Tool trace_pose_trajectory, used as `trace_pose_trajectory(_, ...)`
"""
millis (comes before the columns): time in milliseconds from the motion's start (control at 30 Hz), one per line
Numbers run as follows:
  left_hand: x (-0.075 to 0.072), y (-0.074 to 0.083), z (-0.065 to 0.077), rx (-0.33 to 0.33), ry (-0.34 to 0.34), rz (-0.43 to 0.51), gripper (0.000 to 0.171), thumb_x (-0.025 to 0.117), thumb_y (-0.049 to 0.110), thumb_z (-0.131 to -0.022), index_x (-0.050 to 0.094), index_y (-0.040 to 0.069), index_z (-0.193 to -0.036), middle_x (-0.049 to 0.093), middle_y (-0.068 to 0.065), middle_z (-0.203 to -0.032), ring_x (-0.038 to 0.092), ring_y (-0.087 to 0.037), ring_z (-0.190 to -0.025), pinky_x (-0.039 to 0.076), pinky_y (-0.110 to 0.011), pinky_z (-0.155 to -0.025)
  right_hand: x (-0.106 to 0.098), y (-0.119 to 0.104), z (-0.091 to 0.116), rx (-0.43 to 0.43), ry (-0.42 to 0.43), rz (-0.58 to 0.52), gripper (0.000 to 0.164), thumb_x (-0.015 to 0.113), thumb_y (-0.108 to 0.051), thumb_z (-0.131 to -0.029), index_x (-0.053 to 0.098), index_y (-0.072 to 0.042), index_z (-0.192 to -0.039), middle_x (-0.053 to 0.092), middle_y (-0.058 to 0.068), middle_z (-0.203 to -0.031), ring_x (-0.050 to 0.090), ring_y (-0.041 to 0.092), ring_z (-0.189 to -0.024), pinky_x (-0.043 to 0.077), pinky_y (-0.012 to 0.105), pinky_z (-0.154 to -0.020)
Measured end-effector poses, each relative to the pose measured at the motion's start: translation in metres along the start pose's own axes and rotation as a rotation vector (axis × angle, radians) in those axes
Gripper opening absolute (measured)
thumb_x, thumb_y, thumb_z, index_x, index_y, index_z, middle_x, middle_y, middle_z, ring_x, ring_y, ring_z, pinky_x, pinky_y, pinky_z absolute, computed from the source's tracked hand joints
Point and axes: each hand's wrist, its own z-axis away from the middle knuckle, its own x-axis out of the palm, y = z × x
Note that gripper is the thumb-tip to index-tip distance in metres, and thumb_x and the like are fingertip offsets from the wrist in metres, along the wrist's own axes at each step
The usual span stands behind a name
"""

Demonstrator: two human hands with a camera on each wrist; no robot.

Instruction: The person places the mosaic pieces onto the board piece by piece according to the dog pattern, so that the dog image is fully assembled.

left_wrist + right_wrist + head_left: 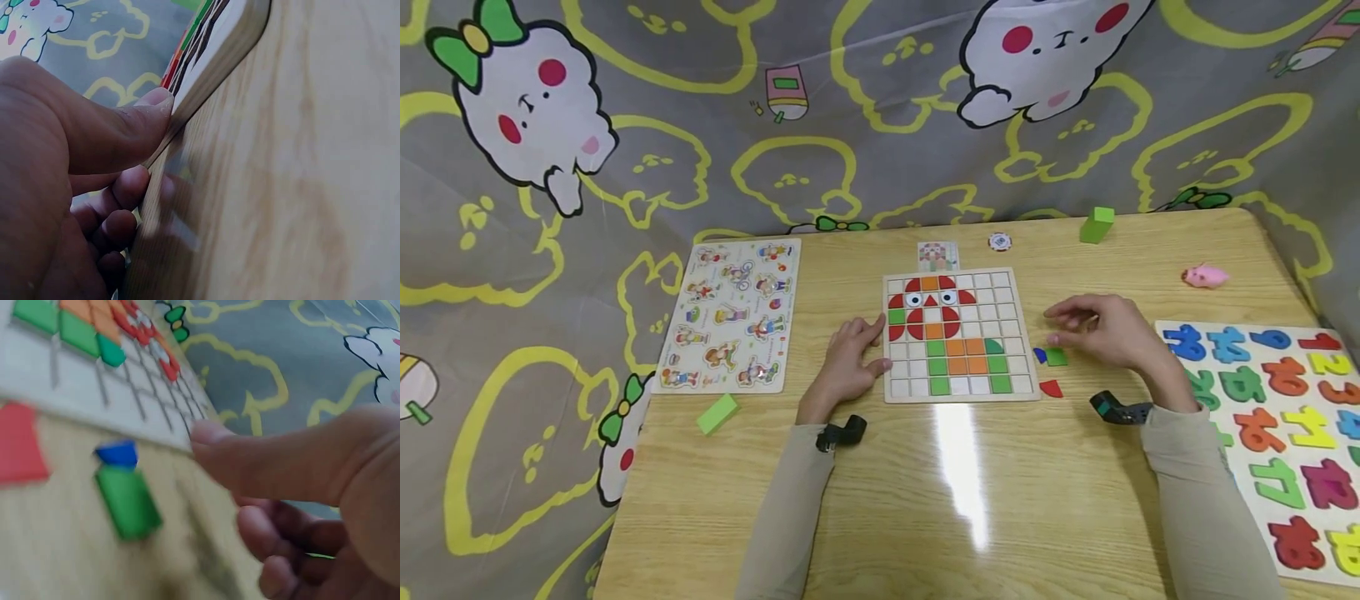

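A square grid board [898,367] lies mid-table, with red, orange and green tiles and two eye tiles forming a picture. My left hand [848,362] rests at its left edge; in the left wrist view the thumb [140,125] touches the board's side. My right hand [1108,331] hovers right of the board, fingers loosely bent, nothing held. Below its fingertips lie a green tile [1057,357] and a small blue tile [1040,356], touching in the right wrist view. A red curved-edge tile [1052,388] sits nearer the front, beside the board.
A small picture card [938,256] touches the board's back edge. A picture puzzle board [730,317] lies left, a number board [1240,417] right. Also around are green blocks [718,414], a poker chip [1000,242] and a pink pig [1205,276]. A patterned curtain [880,108] hangs behind.
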Motion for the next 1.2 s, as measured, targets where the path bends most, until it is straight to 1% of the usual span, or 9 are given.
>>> trace_pose_trajectory(200,0.000,-0.003,0.001,0.000,0.003,0.003,0.074,0.071,0.026,-0.088,0.037,0.012,-0.153,0.045,0.000,-0.098,0.038,-0.017,-0.094,0.028,-0.035,-0.086,0.005,0.014,0.020,-0.048,-0.090,0.068,0.033,0.085,-0.032,-0.077,0.076,-0.013,-0.102,0.068,0.001,-0.089,0.058,0.015,-0.078,0.044,0.024,-0.066)
trace_pose_trajectory(367,0.001,-0.005,0.000,-0.004,0.004,0.009,0.074,0.071,0.025,-0.088,0.038,0.013,-0.152,0.046,0.000,-0.099,0.038,-0.017,-0.094,0.028,-0.035,-0.087,0.012,0.018,0.022,-0.024,-0.082,0.083,0.027,0.085,-0.026,-0.077,0.074,-0.012,-0.098,0.066,0.002,-0.087,0.056,0.017,-0.078,0.043,0.025,-0.067)
trace_pose_trajectory(567,0.001,-0.005,-0.002,0.002,0.001,0.004,0.073,0.071,0.026,-0.089,0.037,0.012,-0.153,0.046,0.000,-0.099,0.038,-0.018,-0.094,0.028,-0.035,-0.087,0.013,0.019,0.017,-0.020,-0.041,0.026,0.022,0.079,-0.014,-0.083,0.065,-0.007,-0.099,0.062,0.007,-0.087,0.056,0.018,-0.076,0.045,0.022,-0.065)
trace_pose_trajectory(700,0.000,-0.005,-0.001,0.000,0.002,0.002,0.073,0.071,0.026,-0.089,0.037,0.013,-0.153,0.046,-0.001,-0.098,0.038,-0.018,-0.094,0.028,-0.035,-0.087,0.014,0.012,0.005,-0.035,0.008,-0.070,0.026,0.074,-0.014,-0.088,0.064,-0.008,-0.111,0.061,0.009,-0.088,0.056,0.017,-0.072,0.044,0.023,-0.062)
trace_pose_trajectory(800,0.000,-0.005,-0.001,-0.004,0.001,0.000,0.073,0.071,0.026,-0.089,0.037,0.014,-0.153,0.046,0.000,-0.099,0.038,-0.017,-0.094,0.028,-0.035,-0.087,0.015,0.001,-0.008,-0.015,0.040,-0.169,0.031,0.070,-0.017,-0.092,0.063,-0.012,-0.121,0.059,0.010,-0.089,0.054,0.018,-0.069,0.042,0.026,-0.061)
trace_pose_trajectory(867,0.000,-0.005,-0.001,-0.005,0.001,0.000,0.073,0.071,0.026,-0.089,0.037,0.013,-0.153,0.046,0.000,-0.099,0.038,-0.017,-0.094,0.028,-0.035,-0.088,0.017,-0.007,-0.018,0.000,0.051,-0.234,0.031,0.069,-0.018,-0.093,0.062,-0.014,-0.122,0.058,0.010,-0.090,0.053,0.019,-0.070,0.041,0.028,-0.061)
trace_pose_trajectory(967,0.001,-0.005,-0.001,-0.006,0.001,0.003,0.074,0.071,0.026,-0.088,0.037,0.013,-0.153,0.046,0.001,-0.099,0.038,-0.017,-0.095,0.029,-0.035,-0.089,0.022,-0.017,-0.032,0.001,0.051,-0.307,0.030,0.070,-0.016,-0.092,0.063,-0.011,-0.121,0.059,0.012,-0.092,0.054,0.023,-0.071,0.043,0.027,-0.061)
trace_pose_trajectory(1133,0.002,-0.004,-0.001,-0.001,0.002,0.015,0.074,0.071,0.026,-0.088,0.037,0.013,-0.152,0.046,0.001,-0.099,0.039,-0.017,-0.094,0.029,-0.035,-0.088,0.037,-0.028,-0.052,-0.027,0.045,-0.330,0.035,0.076,-0.012,-0.087,0.064,-0.005,-0.119,0.064,0.015,-0.093,0.059,0.023,-0.072,0.045,0.023,-0.060)
trace_pose_trajectory(1200,0.001,-0.003,0.000,0.000,0.003,0.015,0.074,0.071,0.026,-0.088,0.037,0.013,-0.152,0.046,0.001,-0.099,0.038,-0.017,-0.095,0.029,-0.035,-0.088,0.044,-0.031,-0.058,-0.031,0.044,-0.311,0.034,0.077,-0.014,-0.086,0.066,-0.008,-0.118,0.066,0.014,-0.094,0.060,0.020,-0.074,0.046,0.022,-0.063)
